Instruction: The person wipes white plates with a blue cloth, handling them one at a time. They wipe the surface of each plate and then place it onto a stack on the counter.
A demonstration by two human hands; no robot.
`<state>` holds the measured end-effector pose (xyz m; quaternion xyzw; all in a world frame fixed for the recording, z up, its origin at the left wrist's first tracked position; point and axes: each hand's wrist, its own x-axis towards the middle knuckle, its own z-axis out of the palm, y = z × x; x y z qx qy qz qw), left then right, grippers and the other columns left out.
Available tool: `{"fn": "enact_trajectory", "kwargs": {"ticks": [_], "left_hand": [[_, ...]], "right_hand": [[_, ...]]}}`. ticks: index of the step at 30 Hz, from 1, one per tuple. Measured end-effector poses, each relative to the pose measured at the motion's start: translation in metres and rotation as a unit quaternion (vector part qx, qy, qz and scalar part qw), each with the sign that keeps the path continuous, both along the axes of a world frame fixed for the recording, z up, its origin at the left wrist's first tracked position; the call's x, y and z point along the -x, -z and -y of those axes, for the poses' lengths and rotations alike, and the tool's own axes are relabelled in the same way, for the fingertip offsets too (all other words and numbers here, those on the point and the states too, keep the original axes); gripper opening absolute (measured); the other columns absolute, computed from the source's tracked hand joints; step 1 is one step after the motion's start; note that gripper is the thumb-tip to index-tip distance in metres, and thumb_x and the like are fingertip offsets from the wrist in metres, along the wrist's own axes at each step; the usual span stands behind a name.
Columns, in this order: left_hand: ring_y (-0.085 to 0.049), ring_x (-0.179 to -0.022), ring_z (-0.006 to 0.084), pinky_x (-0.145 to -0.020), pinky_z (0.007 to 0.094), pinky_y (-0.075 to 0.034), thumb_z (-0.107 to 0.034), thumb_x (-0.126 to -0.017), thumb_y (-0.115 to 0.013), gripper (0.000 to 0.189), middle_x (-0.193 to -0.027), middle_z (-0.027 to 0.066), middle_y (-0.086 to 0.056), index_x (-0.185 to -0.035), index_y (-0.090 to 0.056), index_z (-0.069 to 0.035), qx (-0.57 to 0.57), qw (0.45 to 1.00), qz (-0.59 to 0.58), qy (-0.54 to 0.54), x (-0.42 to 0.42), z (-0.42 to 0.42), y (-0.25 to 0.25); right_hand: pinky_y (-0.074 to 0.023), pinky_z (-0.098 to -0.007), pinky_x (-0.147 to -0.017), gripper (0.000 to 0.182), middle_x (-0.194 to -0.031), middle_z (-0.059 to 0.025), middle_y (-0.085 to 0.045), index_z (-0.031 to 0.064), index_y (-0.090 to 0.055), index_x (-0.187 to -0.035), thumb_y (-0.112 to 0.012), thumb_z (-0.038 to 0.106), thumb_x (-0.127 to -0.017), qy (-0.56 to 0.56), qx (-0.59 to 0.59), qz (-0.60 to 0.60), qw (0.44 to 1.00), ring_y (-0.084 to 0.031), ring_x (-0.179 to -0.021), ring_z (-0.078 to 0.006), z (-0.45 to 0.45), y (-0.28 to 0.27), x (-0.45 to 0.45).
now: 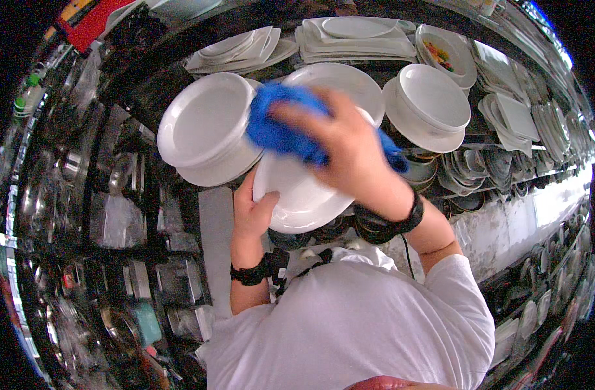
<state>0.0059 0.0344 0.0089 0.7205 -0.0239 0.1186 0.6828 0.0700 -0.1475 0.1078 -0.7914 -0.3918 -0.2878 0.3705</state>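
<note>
A white oval plate (pixel 302 200) is tilted in front of my chest. My left hand (pixel 255 204) grips its left rim, the thumb lying over the edge. In my right hand (pixel 348 146), blurred, is a bunched blue cloth (pixel 285 126) that covers the upper part of the plate. A loose end of the cloth hangs out to the right of the wrist. Just left of the cloth stands a stack of white oval plates (pixel 204 122). Behind my right hand another white plate (pixel 334 80) is partly hidden.
White bowls (pixel 434 100) are stacked on the right. Along the back lie rectangular plates (pixel 356 44) and a plate with a colourful pattern (pixel 438 56). Shelves of packaged wares (pixel 117 222) fill the left side. Dark bowls (pixel 463 168) sit on a lower shelf at right.
</note>
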Motion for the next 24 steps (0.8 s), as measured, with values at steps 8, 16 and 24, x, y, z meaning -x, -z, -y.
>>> {"fn": "enact_trajectory", "kwargs": {"ticks": [8,16,24], "left_hand": [[-0.04,-0.119,0.0214,-0.099,0.0356,-0.035,-0.022,-0.081,-0.064,0.062,-0.132,0.0084,-0.039,-0.133,-0.033,-0.005,-0.313,0.94,0.134,-0.033,-0.008,-0.015,0.041],[-0.056,-0.097,0.0201,-0.087,0.0331,-0.043,0.001,-0.063,-0.053,0.056,-0.108,0.0131,-0.058,-0.119,-0.049,0.005,0.164,0.985,-0.002,-0.045,0.012,0.007,-0.011],[-0.057,-0.093,0.0239,-0.082,0.0353,-0.045,-0.001,-0.061,-0.056,0.05,-0.101,0.016,-0.057,-0.109,-0.051,0.007,0.222,0.96,0.104,-0.135,0.017,0.002,-0.026]], "right_hand": [[-0.036,-0.054,-0.094,0.043,-0.109,-0.0118,-0.053,0.0242,-0.058,-0.105,-0.063,0.02,-0.062,-0.082,0.093,0.113,0.986,-0.053,-0.099,-0.0302,-0.037,0.026,0.028],[-0.0413,-0.0413,-0.089,0.061,-0.107,-0.0181,-0.05,0.0123,-0.051,-0.116,-0.067,0.001,-0.058,0.067,-0.098,-0.028,0.993,-0.049,-0.1,-0.0384,0.02,0.007,-0.011],[-0.0405,-0.0341,-0.089,0.052,-0.107,-0.0151,-0.053,0.0055,-0.038,-0.12,-0.066,0.01,-0.077,0.069,-0.319,-0.245,0.913,-0.052,-0.101,-0.0218,0.049,0.095,-0.019]]}}
